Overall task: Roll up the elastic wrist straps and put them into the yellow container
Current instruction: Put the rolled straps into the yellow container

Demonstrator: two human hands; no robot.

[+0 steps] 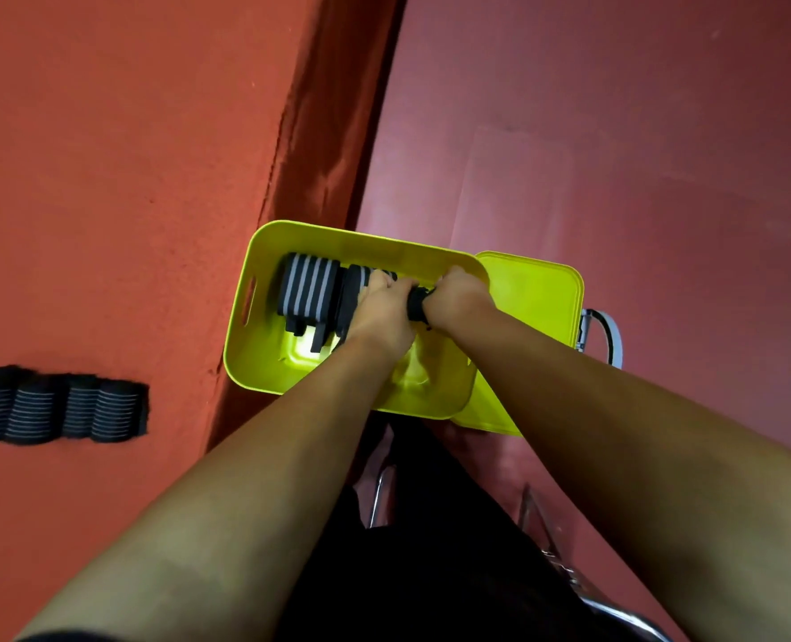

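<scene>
From my remote seat, the biggest thing I see is the orange table (106, 178), which fills the view from 7 to 12 o'clock. The dark red floor (639, 155) takes the side from 12 to 4 o'clock. The yellow container (254, 363) stands in the middle, at the table's edge, and its lid (537, 298) lies partly under it toward 3 o'clock. A pile of straps (55, 412) waits on the table at 9 o'clock, well apart from the container; I judge they are not rolled yet. Inside the container, at its 10 o'clock side, two striped rolls (308, 284) stand side by side and touch each other.

The smallest thing is the dark roll (416, 304) between the two hands, low inside the container and just beside the second striped roll. I judge it is light and soft, with a grippy fabric surface, and not fragile. But the elastic wants to spring open. So it is best to hold it around its body, with pressure on the loose end, until the neighbour and the wall keep it tight.

Both forearms reach forward and down into the container. The left hand (379, 312) curls its fingers over the roll's left part and lies against the striped neighbour. The right hand (458, 294) is closed around the roll's right end.
</scene>
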